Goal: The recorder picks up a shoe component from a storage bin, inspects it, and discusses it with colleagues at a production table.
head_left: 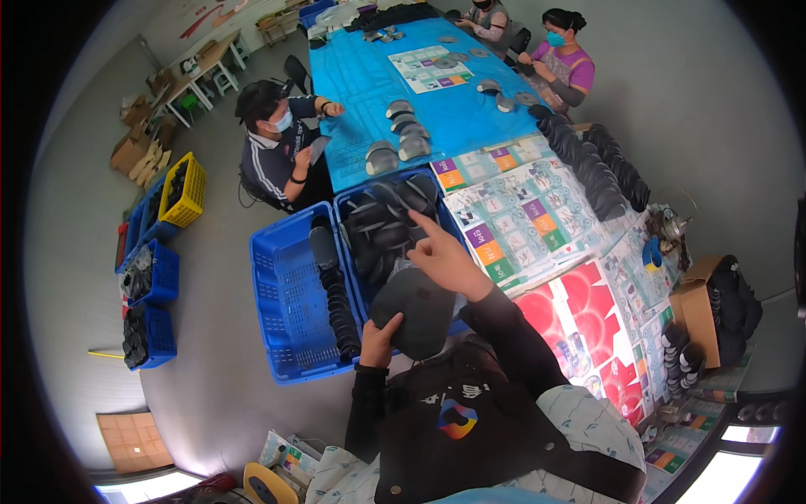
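Observation:
My left hand (379, 338) grips a dark grey, rounded, smooth piece (417, 307) by its left edge, thumb on top. The piece is held over the near end of a blue crate (448, 225) heaped with similar dark curved pieces (382, 223). Above that crate hovers my right hand (452, 262), index finger stretched toward the heap and the other fingers partly curled, with nothing visible in it. To the left, a second blue crate (290, 294) holds a long row of dark pieces (333, 294) along its right side.
A blue-covered table (361, 92) bears grey curved pieces (411, 139). Printed sheets (512, 218) cover the surface at my right, with rows of dark pieces (583, 172) beyond. One person (277, 151) sits left of the table; two sit at its far right. More crates (155, 273) stand at left.

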`<state>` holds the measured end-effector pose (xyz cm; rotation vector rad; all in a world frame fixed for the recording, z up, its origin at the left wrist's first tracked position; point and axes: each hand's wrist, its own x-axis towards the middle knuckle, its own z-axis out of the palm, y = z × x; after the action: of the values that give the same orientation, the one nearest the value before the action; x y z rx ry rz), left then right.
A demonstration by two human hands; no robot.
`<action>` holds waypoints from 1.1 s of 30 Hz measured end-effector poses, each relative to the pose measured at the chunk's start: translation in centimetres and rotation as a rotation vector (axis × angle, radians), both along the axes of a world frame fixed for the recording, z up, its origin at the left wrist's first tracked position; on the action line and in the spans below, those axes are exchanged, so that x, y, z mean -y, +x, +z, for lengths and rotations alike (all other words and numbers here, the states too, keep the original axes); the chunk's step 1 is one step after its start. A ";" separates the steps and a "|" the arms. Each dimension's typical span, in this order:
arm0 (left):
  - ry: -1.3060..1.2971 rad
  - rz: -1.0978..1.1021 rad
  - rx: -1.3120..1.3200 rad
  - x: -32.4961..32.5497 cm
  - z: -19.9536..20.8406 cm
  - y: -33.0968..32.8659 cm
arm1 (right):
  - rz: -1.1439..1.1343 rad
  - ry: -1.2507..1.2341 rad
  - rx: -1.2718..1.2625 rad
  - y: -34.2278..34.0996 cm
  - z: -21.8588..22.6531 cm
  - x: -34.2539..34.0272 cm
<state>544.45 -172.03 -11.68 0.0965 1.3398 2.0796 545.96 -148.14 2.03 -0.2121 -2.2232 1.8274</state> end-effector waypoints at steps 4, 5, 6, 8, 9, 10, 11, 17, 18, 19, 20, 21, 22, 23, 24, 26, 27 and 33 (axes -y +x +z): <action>0.003 0.001 -0.008 0.1 -0.1 0.2 | 0.132 -0.034 -0.045 0.4 0.3 0.3; 0.004 0.008 -0.013 0.1 -0.1 0.3 | 0.068 -0.051 -0.096 0.5 0.3 0.5; 0.003 0.010 -0.013 0.2 -0.1 0.3 | 0.069 -0.052 -0.096 0.7 0.5 0.2; 0.004 0.015 -0.011 0.2 -0.1 0.4 | 0.121 -0.077 -0.053 1.4 0.8 -0.6; 0.004 0.013 -0.011 0.2 -0.1 0.4 | 0.119 -0.078 -0.053 1.4 0.6 -0.8; -0.001 0.014 -0.007 0.2 -0.2 0.4 | 0.137 0.036 -0.026 1.3 0.1 -1.1; -0.005 0.013 -0.004 0.0 -0.1 0.3 | 0.154 0.151 0.000 1.2 0.0 -1.3; 0.008 0.000 0.017 0.1 0.1 0.5 | -0.154 -0.046 -0.036 2.6 1.6 -2.1; 0.008 -0.004 0.016 0.1 -0.1 0.5 | -0.137 -0.081 0.010 2.6 1.5 -2.3; -0.008 -0.002 0.004 0.2 -0.3 0.5 | -0.141 -0.081 0.009 2.6 1.2 -2.4; -0.024 0.002 -0.006 0.1 -0.3 0.6 | -0.180 -0.079 -0.054 2.8 1.2 -2.5; -0.023 -0.001 -0.006 -0.1 -0.2 0.6 | -0.219 -0.078 -0.116 2.9 1.2 -2.6; -0.009 0.000 -0.002 -0.3 -0.2 0.6 | -0.221 -0.077 -0.117 2.9 1.3 -2.8; 0.005 0.000 0.003 -0.3 -0.2 0.6 | -0.283 -0.122 -0.265 2.9 2.2 -2.7; 0.004 -0.004 0.004 -0.4 -0.1 0.6 | -0.345 -0.165 -0.414 2.9 2.7 -2.7; -0.011 -0.032 -0.002 -0.6 0.0 0.6 | -0.320 -0.201 -0.429 2.5 2.0 -3.4; -0.011 -0.030 -0.005 -0.5 -0.2 0.5 | -0.286 -0.237 -0.447 2.3 2.1 -3.5; -0.020 -0.022 0.003 -0.6 0.1 0.6 | -0.134 -0.270 -0.710 2.1 3.7 -3.4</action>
<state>545.08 -171.40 -11.58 0.0988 1.3512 2.0467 548.10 -144.77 5.70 0.2092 -1.4489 1.7577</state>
